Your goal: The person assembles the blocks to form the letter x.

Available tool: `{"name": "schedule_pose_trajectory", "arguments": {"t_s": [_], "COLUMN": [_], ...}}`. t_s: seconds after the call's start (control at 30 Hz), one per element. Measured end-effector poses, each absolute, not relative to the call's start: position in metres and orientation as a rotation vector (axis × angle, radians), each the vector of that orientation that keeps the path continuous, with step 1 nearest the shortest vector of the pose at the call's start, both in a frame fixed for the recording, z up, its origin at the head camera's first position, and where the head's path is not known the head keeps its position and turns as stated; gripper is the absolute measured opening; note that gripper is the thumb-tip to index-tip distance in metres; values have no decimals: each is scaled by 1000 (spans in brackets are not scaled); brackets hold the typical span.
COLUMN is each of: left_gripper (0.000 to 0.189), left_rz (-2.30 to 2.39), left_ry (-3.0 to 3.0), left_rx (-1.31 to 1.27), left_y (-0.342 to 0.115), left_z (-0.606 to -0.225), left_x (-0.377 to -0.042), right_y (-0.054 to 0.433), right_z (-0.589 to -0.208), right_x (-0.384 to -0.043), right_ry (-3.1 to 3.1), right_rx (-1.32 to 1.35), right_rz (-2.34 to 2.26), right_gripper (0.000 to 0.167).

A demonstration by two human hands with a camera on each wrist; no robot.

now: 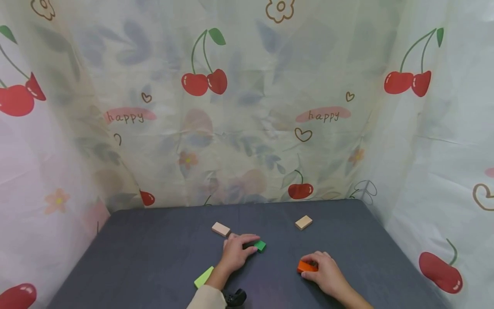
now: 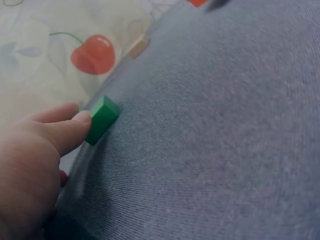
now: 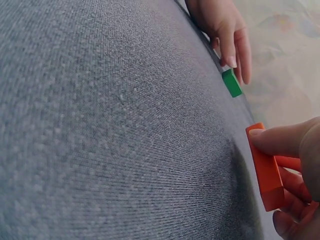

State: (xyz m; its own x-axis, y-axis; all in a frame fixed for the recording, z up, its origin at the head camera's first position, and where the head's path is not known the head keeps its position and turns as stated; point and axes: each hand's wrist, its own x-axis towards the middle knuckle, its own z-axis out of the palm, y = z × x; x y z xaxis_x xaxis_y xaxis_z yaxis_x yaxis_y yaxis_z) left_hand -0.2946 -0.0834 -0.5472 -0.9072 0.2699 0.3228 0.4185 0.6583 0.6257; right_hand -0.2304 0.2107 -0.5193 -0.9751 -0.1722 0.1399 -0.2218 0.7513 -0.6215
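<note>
My left hand (image 1: 236,252) has its thumb and fingertips at one end of a green block (image 1: 260,246), pinching it. In the left wrist view the thumb lies against the green block's (image 2: 103,119) near end, and its other end sticks out free. My right hand (image 1: 326,272) holds an orange block (image 1: 305,266) between thumb and fingers. The right wrist view has the thumb on one end of the orange block (image 3: 266,172), with the fingers curled behind it, partly hidden.
A pale wooden block (image 1: 221,229) lies just beyond the left hand, and another wooden block (image 1: 303,222) farther right near the back edge. Beside the left wrist lies a lime-green block (image 1: 203,277). Printed curtains (image 1: 247,107) enclose the dark cloth-covered table (image 1: 154,257).
</note>
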Motion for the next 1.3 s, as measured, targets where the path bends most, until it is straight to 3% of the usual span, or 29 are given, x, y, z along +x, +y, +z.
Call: {"name": "schedule_pose_trajectory", "arguments": {"t_s": [1.3], "left_gripper": [27], "left_rz": [-1008], "left_ry": [-2738], "left_rx": [-466], "left_y": [-77], "left_z": [-544], "left_x": [-292], "right_y": [194], "right_z": [-513], "right_x": [-230], "right_ry": [-2700], "right_rx": [254], "right_rz": [1045], "right_gripper": [34]}}
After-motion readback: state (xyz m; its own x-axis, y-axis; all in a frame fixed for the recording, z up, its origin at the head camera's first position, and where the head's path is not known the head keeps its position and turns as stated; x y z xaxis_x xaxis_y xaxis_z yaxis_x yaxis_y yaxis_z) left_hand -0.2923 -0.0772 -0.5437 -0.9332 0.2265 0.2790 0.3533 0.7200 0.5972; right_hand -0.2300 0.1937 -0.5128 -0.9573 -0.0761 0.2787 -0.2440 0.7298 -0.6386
